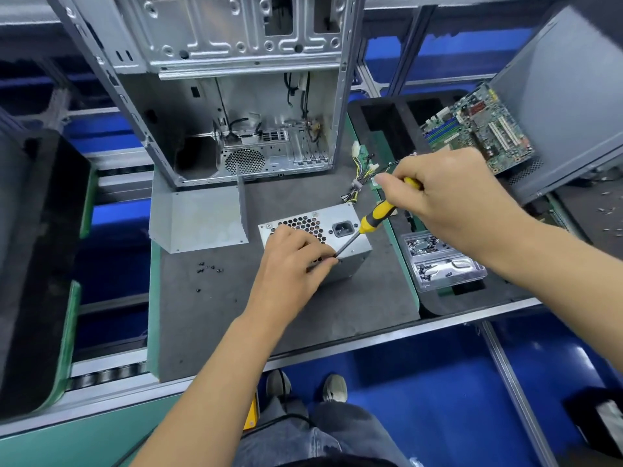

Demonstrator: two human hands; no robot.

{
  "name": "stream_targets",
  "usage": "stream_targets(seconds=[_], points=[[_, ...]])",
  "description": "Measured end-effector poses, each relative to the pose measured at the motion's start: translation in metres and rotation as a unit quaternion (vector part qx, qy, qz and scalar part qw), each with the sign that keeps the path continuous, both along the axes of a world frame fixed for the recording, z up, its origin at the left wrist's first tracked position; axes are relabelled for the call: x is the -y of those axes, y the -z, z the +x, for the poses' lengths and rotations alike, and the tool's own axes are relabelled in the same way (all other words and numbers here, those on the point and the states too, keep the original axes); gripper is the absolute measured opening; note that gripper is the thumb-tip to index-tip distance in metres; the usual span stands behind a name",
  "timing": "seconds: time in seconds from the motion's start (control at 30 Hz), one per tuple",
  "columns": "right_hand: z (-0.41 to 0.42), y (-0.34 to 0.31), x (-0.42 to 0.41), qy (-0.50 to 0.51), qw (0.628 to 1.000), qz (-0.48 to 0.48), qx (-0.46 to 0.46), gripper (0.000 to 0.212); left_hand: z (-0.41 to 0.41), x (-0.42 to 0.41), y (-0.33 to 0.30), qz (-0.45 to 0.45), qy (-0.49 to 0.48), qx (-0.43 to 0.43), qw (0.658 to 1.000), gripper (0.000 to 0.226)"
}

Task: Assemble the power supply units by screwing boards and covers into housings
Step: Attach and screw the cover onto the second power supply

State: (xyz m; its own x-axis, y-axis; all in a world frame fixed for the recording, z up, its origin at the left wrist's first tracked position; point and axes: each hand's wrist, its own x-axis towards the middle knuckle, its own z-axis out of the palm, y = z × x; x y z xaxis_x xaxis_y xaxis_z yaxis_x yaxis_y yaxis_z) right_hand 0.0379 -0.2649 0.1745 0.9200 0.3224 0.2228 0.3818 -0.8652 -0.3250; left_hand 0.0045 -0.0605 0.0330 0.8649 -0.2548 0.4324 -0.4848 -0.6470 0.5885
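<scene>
A silver power supply unit with a honeycomb vent and a power socket lies on the grey mat. My left hand rests on its top and pinches the screwdriver's shaft at the tip. My right hand grips the yellow-and-black screwdriver, which slants down to the left onto the unit's top near edge. The screw itself is hidden under my fingers. A bent grey metal cover lies to the left of the unit. The unit's wire bundle trails off behind my right hand.
An open computer case stands behind the mat. Several loose black screws lie at the left on the mat. A clear tray of screws sits at the right. A green motherboard leans on a grey panel at the far right.
</scene>
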Motion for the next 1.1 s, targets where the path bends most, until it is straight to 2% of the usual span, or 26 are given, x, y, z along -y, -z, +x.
stream_targets(seconds=[0.43, 0.63, 0.73, 0.8, 0.87, 1.0, 1.1], points=[[-0.008, -0.008, -0.009, -0.016, 1.000, -0.008, -0.001, 0.038, -0.002, 0.004, -0.007, -0.008, -0.028, -0.043, 0.999, 0.008], [-0.019, -0.026, -0.028, -0.116, 0.982, -0.146, -0.011, 0.053, -0.002, 0.007, -0.008, -0.014, -0.042, -0.064, 0.997, 0.008], [-0.019, -0.034, -0.037, -0.195, 0.944, -0.264, -0.029, 0.041, -0.001, 0.006, -0.008, -0.011, -0.040, -0.067, 0.997, 0.008], [-0.014, -0.036, -0.040, -0.231, 0.926, -0.294, -0.048, 0.024, -0.001, 0.006, -0.008, -0.011, -0.037, -0.072, 0.997, 0.008], [-0.009, -0.039, -0.045, -0.226, 0.916, -0.327, -0.056, 0.016, 0.000, 0.004, -0.007, -0.009, -0.034, -0.073, 0.997, 0.007], [-0.009, -0.043, -0.062, -0.224, 0.901, -0.370, -0.023, 0.035, 0.002, 0.003, -0.006, -0.002, -0.028, -0.060, 0.998, 0.004], [-0.003, -0.041, -0.067, -0.191, 0.910, -0.369, -0.024, 0.039, 0.002, 0.001, -0.004, -0.003, -0.023, -0.061, 0.998, 0.006]])
